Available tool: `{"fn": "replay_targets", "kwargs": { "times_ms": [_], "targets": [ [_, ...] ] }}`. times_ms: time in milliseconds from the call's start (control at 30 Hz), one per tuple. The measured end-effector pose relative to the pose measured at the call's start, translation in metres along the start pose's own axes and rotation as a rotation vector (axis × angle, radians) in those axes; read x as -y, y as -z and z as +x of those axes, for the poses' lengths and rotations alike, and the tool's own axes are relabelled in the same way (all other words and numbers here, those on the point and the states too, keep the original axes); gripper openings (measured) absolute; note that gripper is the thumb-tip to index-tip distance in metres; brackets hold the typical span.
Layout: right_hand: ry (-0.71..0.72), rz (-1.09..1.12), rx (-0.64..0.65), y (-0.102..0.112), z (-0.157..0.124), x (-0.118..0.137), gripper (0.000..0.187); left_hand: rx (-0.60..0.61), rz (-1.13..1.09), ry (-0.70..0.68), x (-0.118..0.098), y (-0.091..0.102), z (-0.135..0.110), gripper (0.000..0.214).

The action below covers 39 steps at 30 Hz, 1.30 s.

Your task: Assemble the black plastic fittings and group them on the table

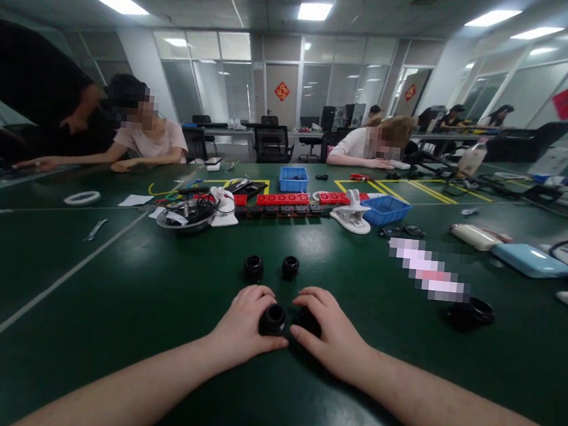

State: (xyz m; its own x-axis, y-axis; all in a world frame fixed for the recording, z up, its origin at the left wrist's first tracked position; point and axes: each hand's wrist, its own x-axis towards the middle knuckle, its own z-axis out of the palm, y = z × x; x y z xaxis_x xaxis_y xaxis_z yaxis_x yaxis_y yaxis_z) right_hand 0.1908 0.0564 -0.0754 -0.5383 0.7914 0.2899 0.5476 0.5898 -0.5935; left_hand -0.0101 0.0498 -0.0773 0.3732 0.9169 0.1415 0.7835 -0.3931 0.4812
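My left hand (pixel 243 326) rests on the green table (pixel 104 303) with its fingers curled round a small black round part (pixel 272 320). My right hand (pixel 327 331) sits right beside it, fingers closed over another black part (pixel 308 318) that is mostly hidden. The two hands almost touch. Two more black round parts (pixel 253 267) (pixel 289 266) stand on the table just beyond my hands.
A black ring (pixel 472 313) lies to the right. Farther back are a bowl of cables (pixel 186 214), red and black strips (pixel 282 201), two blue bins (pixel 293 179) (pixel 385 209), a white clamp (pixel 351 214) and cases (pixel 530 260). Other people sit at the far edge.
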Motion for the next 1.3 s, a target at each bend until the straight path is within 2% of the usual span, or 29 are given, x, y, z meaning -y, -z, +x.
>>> {"fn": "replay_targets", "kwargs": {
  "times_ms": [200,333,500,633,733,800,967,1100,1300],
  "targets": [
    [0.188,-0.106,-0.119,0.003,0.001,0.006,0.030,-0.044,0.021,-0.044,0.002,-0.003,0.000,0.040],
    [0.291,-0.210,-0.150,0.009,0.004,0.021,0.029,-0.060,0.023,-0.046,0.001,-0.003,-0.001,0.040],
    [0.213,-0.320,-0.101,0.015,0.015,0.056,0.036,-0.064,0.036,-0.043,0.003,-0.005,-0.001,0.048],
    [0.198,-0.421,0.064,0.012,0.032,0.071,0.046,-0.021,0.064,-0.048,0.006,-0.006,-0.002,0.060],
    [0.152,-0.486,0.210,0.006,0.043,0.069,0.032,0.022,0.099,-0.023,0.007,-0.006,-0.003,0.065],
    [0.140,-0.487,0.262,0.002,0.047,0.065,0.023,0.046,0.119,-0.001,0.007,-0.006,-0.003,0.072],
    [0.137,-0.465,0.291,0.001,0.052,0.060,0.019,0.087,0.145,0.021,0.006,-0.002,-0.002,0.084],
    [0.099,-0.458,0.296,0.001,0.053,0.060,0.017,0.100,0.155,0.018,0.004,0.000,-0.001,0.081],
    [0.014,-0.463,0.240,0.002,0.049,0.058,0.026,0.092,0.183,0.019,0.004,-0.001,-0.001,0.081]
  ]
}}
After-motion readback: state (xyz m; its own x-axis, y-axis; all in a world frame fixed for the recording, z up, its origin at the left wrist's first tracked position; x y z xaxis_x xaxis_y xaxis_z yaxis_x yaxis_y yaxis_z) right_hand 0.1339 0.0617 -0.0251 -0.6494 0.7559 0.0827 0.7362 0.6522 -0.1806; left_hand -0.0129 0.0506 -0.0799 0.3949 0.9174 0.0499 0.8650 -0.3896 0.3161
